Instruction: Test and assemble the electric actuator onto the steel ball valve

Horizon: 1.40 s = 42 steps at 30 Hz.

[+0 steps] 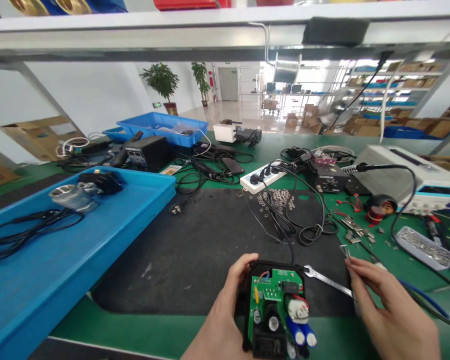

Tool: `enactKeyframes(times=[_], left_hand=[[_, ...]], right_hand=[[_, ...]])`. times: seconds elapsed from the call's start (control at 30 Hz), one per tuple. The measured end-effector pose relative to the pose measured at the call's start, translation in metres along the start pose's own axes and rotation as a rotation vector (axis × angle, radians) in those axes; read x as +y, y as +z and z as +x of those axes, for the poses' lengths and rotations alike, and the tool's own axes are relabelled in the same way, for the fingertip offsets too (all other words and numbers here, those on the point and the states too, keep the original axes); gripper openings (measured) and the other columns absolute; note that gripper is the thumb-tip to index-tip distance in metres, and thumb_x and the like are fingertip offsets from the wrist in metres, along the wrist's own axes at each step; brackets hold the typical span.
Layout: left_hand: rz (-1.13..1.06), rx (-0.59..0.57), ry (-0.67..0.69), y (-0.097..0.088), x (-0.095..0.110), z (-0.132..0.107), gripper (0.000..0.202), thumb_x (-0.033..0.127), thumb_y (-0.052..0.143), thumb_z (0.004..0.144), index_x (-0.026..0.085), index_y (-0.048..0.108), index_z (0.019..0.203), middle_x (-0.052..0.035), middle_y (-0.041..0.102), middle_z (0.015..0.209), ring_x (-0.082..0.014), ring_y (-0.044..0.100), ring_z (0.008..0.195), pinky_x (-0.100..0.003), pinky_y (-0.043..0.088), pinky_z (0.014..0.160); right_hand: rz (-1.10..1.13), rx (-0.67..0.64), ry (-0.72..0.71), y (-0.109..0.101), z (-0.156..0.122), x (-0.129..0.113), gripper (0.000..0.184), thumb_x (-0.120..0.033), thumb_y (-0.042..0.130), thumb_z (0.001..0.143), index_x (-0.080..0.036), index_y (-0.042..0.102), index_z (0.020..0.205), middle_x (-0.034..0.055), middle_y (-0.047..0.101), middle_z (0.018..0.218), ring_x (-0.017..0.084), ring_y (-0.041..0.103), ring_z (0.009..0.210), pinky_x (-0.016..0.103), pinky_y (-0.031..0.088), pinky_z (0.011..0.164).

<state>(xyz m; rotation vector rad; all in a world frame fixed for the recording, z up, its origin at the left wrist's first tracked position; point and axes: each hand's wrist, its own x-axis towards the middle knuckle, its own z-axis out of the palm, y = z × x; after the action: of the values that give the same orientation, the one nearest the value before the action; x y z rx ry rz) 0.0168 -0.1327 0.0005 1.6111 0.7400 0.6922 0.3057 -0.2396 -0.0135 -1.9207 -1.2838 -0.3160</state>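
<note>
My left hand (225,315) grips the left side of a black housing with a green circuit board (275,305) in it, at the near edge of the bench. The board carries blue capacitors, a white part and red wires, and a black cable runs from its top edge. My right hand (388,312) is to the right of the board, its fingers pinched on a thin metal tool (346,252) that points up and away. A silver open-end wrench (326,280) lies on the black mat (195,245) between the board and my right hand.
A big blue tray (78,250) at the left holds a metal cylinder (73,196) and black cables. Behind the mat are a white power strip (264,179), a soldering station (332,177), loose small metal parts (277,199), a white tray of parts (423,246) and a bench power supply (408,177).
</note>
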Motion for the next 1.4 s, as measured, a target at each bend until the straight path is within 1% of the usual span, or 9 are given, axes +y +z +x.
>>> enactKeyframes(times=[0.2,0.33,0.53,0.7,0.87,1.03,1.23,1.33,1.4], left_hand=[[0.054,0.020,0.019,0.001,-0.014,-0.007,0.117,0.030,0.095,0.058,0.036,0.025,0.152,-0.0125,0.035,0.157,-0.0393,0.042,0.145,-0.052,0.034,0.122],[0.030,0.030,0.042,0.002,-0.020,-0.006,0.109,0.031,0.090,0.066,0.036,0.026,0.153,-0.0133,0.042,0.152,-0.0384,0.050,0.139,-0.051,0.041,0.117],[0.044,0.071,0.082,0.005,-0.031,-0.006,0.112,0.043,0.092,0.065,0.033,0.025,0.155,-0.0159,0.046,0.149,-0.0403,0.055,0.134,-0.052,0.048,0.111],[0.214,0.151,0.051,0.022,-0.014,0.002,0.112,0.053,0.090,0.068,0.030,0.023,0.155,-0.0177,0.043,0.152,-0.0420,0.049,0.139,-0.058,0.045,0.114],[0.394,0.290,0.187,0.042,0.013,0.015,0.128,0.069,0.092,0.051,0.032,0.024,0.153,-0.0145,0.053,0.143,-0.0417,0.058,0.127,-0.055,0.051,0.104],[0.604,0.301,0.325,0.061,0.027,0.025,0.121,0.065,0.086,0.064,0.028,0.014,0.155,-0.0150,0.061,0.134,-0.0369,0.064,0.115,-0.050,0.049,0.099],[0.695,0.402,0.353,0.076,0.034,0.037,0.110,0.065,0.081,0.069,0.020,0.023,0.150,-0.0156,0.064,0.121,-0.0366,0.065,0.106,-0.051,0.045,0.095],[0.656,0.487,0.292,0.080,0.034,0.040,0.113,0.073,0.080,0.066,0.019,0.025,0.149,-0.0172,0.061,0.123,-0.0389,0.063,0.106,-0.054,0.046,0.094],[0.615,0.521,0.215,0.081,0.034,0.042,0.116,0.075,0.080,0.064,0.020,0.025,0.150,-0.0180,0.059,0.125,-0.0410,0.061,0.108,-0.056,0.047,0.094]], right_hand=[[-0.077,-0.119,-0.136,0.012,-0.012,0.026,0.027,-0.045,0.049,0.102,-0.025,0.063,0.114,0.0040,0.070,0.128,0.023,0.071,0.110,0.037,0.050,0.103],[-0.137,-0.175,-0.169,0.017,-0.015,0.036,0.033,-0.048,0.042,0.106,-0.024,0.062,0.115,0.0043,0.069,0.127,0.023,0.071,0.109,0.037,0.052,0.100],[-0.150,-0.182,-0.226,0.018,-0.015,0.040,0.034,-0.048,0.043,0.105,-0.024,0.063,0.117,0.0063,0.068,0.132,0.025,0.071,0.113,0.040,0.056,0.099],[-0.108,-0.208,-0.304,0.018,-0.014,0.037,0.031,-0.044,0.049,0.103,-0.022,0.064,0.119,0.0094,0.064,0.140,0.029,0.067,0.122,0.047,0.054,0.106],[-0.118,-0.226,-0.347,0.019,-0.013,0.034,0.027,-0.039,0.052,0.102,-0.021,0.063,0.120,0.0122,0.066,0.136,0.031,0.067,0.121,0.050,0.056,0.101],[-0.119,-0.198,-0.376,0.014,-0.010,0.025,0.028,-0.035,0.046,0.103,-0.019,0.063,0.119,0.0153,0.069,0.128,0.033,0.068,0.117,0.054,0.059,0.094],[-0.047,-0.119,-0.269,0.001,-0.010,0.005,0.025,-0.036,0.055,0.100,-0.021,0.065,0.118,0.0114,0.075,0.118,0.028,0.075,0.104,0.045,0.062,0.093],[0.082,-0.122,-0.058,-0.003,-0.020,-0.011,0.023,-0.036,0.059,0.099,-0.025,0.068,0.116,0.0060,0.079,0.108,0.025,0.078,0.095,0.033,0.064,0.086],[0.244,-0.122,0.079,0.000,-0.029,-0.025,0.030,-0.039,0.053,0.102,-0.026,0.066,0.125,0.0069,0.079,0.111,0.026,0.078,0.099,0.030,0.065,0.082]])
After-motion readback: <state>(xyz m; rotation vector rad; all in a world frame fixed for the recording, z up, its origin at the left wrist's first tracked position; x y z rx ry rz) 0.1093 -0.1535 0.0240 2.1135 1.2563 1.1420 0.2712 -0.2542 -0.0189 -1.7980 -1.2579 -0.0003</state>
